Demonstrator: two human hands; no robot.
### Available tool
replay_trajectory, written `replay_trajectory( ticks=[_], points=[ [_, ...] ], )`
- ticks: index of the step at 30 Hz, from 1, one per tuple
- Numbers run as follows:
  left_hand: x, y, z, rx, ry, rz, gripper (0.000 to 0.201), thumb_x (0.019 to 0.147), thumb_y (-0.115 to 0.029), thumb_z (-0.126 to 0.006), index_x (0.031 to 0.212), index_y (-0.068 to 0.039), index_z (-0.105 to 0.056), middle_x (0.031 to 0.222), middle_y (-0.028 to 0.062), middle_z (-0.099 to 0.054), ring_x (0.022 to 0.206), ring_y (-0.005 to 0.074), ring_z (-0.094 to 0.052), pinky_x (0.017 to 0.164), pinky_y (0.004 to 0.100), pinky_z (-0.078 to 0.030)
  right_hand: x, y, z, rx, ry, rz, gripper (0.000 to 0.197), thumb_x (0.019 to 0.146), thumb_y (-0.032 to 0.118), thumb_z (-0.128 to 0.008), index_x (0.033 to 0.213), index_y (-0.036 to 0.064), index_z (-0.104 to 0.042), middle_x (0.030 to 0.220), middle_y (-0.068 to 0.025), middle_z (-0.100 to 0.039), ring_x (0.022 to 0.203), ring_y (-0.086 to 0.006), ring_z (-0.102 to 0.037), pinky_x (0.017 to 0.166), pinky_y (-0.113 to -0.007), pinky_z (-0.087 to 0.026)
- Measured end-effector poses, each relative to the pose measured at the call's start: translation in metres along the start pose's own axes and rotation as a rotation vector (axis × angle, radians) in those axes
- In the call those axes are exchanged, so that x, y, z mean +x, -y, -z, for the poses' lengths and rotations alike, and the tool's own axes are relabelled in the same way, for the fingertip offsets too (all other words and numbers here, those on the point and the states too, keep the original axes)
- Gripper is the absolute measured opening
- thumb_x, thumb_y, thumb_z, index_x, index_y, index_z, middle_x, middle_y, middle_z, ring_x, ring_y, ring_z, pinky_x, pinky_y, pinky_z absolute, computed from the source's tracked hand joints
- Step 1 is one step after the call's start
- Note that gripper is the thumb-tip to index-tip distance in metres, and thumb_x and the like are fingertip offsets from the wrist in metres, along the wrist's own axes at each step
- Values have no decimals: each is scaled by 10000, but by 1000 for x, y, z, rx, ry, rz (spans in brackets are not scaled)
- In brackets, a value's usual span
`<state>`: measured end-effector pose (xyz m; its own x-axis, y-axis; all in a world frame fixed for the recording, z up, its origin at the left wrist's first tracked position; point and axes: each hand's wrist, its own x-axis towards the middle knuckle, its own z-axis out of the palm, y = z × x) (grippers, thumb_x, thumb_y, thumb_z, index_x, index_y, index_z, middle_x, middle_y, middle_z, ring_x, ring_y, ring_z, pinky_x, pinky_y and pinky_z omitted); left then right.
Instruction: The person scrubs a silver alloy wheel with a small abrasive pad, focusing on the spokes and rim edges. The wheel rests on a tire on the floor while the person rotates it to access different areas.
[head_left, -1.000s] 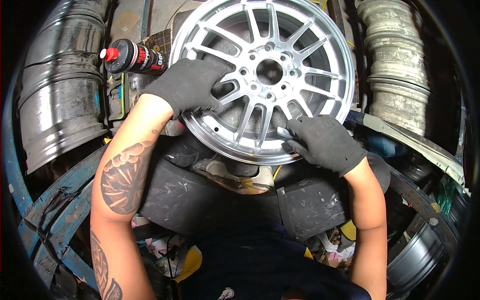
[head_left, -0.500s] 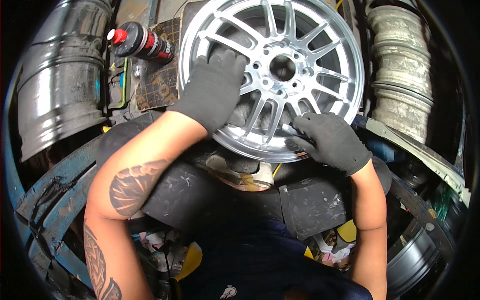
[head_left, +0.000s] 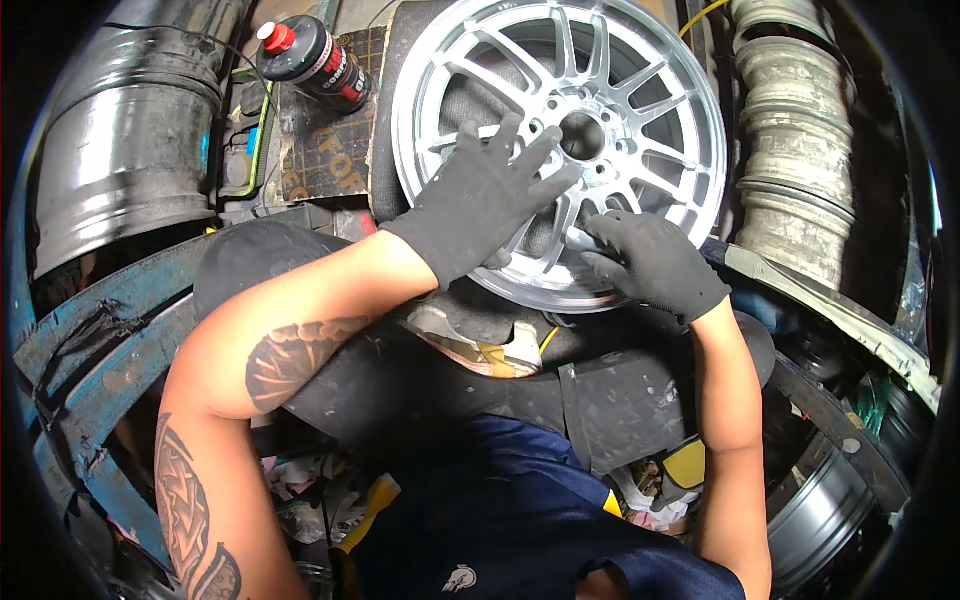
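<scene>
Nearest you, your dark blue shirt (head_left: 520, 510) and black, dust-smeared knee coverings (head_left: 620, 405) are filling the lower middle, with crumpled paper scraps and a yellow bit lying beside your legs. Your tattooed left forearm is crossing in front of your lap and blocking part of the view beneath it. Your left hand in a black knit glove (head_left: 480, 205) is lying flat on the silver multi-spoke alloy wheel (head_left: 560, 150), fingers spread wide across the spokes toward the hub hole. Your right hand in a black knit glove (head_left: 650, 262) is pressing on the wheel's lower right rim, fingers together and curled — whether they are pinching anything, you cannot tell. The wheel itself is sitting face-up just beyond your knees, bright and smooth. Crowding it are a dull grey steel barrel rim (head_left: 125, 170) on your left, a stack of dusty grey wheel barrels (head_left: 790, 150) on your right, and — farther off — a black bottle with a red cap (head_left: 315, 60) lying on its side.
</scene>
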<state>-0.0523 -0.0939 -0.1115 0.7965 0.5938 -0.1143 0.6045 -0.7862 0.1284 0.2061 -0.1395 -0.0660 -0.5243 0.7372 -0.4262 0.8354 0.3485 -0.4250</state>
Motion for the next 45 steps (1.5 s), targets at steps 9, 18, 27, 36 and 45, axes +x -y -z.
replay_trajectory(
  ticks=[9, 18, 27, 36, 45],
  points=[
    [6, 14, -14, 62, -89, -167, 718, 977, -227, -669, 1650, -307, -430, 1675, 130, -443, 1510, 315, -478, 1124, 582, -454, -2, -1, 7, 29, -16, -33, 254, 977, 281, -725, 1117, 77, -669, 957, -189, -716, 952, -408, -713, 831, -517, -545],
    [10, 17, -20, 44, -187, -202, 629, 1019, -199, -588, 1627, -299, -466, 1636, 122, -477, 1452, 297, -539, 1073, 563, -492, 1, -3, 1, -8, -176, 104, 294, 933, 206, -784, 1122, 50, -623, 966, -167, -677, 918, -390, -671, 807, -492, -530],
    [17, 25, -18, -9, -158, -297, 788, 830, -270, -806, 1570, -289, -537, 1658, 74, -463, 1394, 277, -585, 1092, 508, -506, 11, 10, 10, 11, -17, -2, 443, 936, 181, -764, 1341, 112, -600, 1044, -172, -709, 1021, -385, -691, 902, -495, -543],
    [17, 23, -16, 27, -58, -210, 1012, 738, -321, -887, 1647, -308, -443, 1685, 94, -424, 1434, 290, -540, 1119, 516, -472, 13, 9, 18, -6, -28, 36, 276, 940, 216, -768, 1143, 74, -647, 1001, -165, -708, 974, -400, -685, 884, -504, -533],
    [22, 27, -25, 35, -129, -301, 959, 781, -353, -868, 1640, -310, -445, 1713, 90, -394, 1483, 311, -514, 1224, 553, -392, 11, 7, 19, 9, -17, 2, 326, 946, 237, -765, 1215, 84, -662, 1012, -165, -718, 981, -398, -683, 900, -505, -527]
  ],
)
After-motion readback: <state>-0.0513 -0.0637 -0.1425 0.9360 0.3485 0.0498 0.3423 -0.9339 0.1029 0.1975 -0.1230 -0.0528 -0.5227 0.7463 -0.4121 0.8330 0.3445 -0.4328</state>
